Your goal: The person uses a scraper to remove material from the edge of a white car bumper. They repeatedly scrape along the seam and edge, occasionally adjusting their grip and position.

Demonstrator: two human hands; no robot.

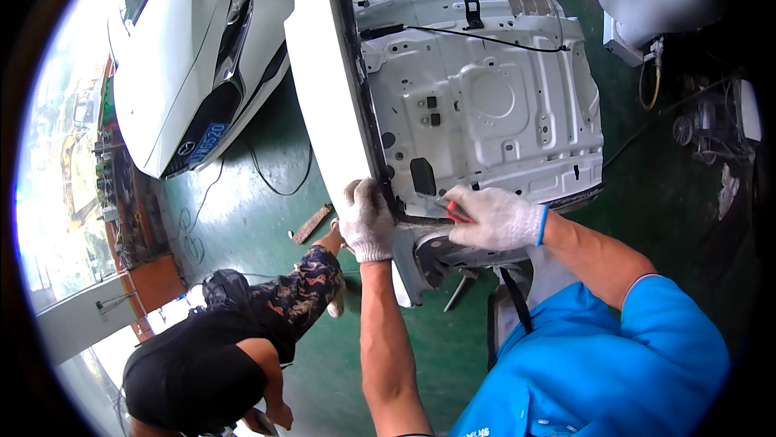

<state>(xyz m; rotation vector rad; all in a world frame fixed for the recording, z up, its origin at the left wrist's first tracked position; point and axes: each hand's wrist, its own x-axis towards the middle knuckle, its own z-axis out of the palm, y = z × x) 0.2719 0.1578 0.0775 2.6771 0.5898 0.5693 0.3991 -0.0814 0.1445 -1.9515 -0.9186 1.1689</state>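
A long white car body panel (327,89) stands in front of me, with a dark strip (365,105) along its right edge. My left hand (365,220), in a white knit glove, is closed over the near end of this edge. Just to its right, my right hand (497,219), gloved too, is closed around a small tool (457,211) with a red handle. Its tip points left over the near rim of the car shell; the exact kind cannot be made out. Beyond both hands lies the bare white metal pan (493,97) of the shell.
A white car (190,65) is parked at the left. A person in black (202,364) bends down at the lower left, close to my left arm. A thin cable (279,186) and a flat brown piece (311,225) lie on the green floor. Equipment (711,126) stands at the right.
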